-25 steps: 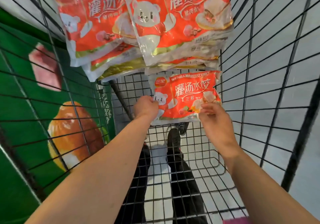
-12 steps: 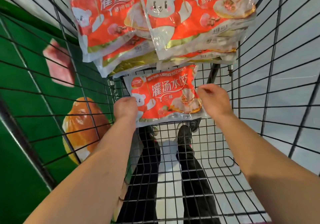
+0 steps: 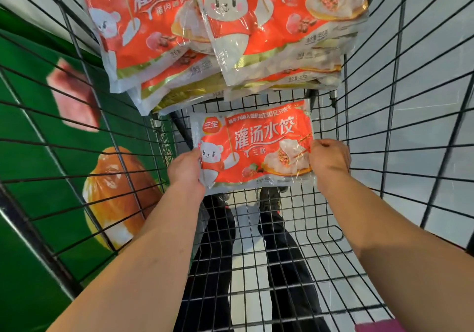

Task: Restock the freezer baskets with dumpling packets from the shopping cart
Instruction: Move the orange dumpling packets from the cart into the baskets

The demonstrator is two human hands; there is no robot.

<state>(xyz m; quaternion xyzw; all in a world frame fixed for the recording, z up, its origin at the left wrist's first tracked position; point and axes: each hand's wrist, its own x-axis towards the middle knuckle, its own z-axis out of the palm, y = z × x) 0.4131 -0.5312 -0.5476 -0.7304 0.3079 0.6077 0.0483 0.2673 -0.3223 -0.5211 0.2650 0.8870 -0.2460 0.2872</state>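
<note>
A red and white dumpling packet [image 3: 252, 147] with a cartoon bear is held flat inside the black wire shopping cart [image 3: 282, 267]. My left hand [image 3: 186, 169] grips its lower left corner and my right hand [image 3: 329, 156] pinches its right edge. Beyond it, at the far end of the cart, lies a stack of several larger dumpling packets [image 3: 225, 37] of the same brand, overlapping one another.
The cart's wire walls rise on the left [image 3: 84, 131] and right [image 3: 400, 116]. A green panel [image 3: 28, 178] printed with food pictures stands outside the left wall. My dark trouser legs and shoes [image 3: 269, 201] show through the cart's mesh bottom over a pale floor.
Both hands have kept hold of the packet and turned it level. The view has tilted, so the stack of packets sits closer and larger at the top.
</note>
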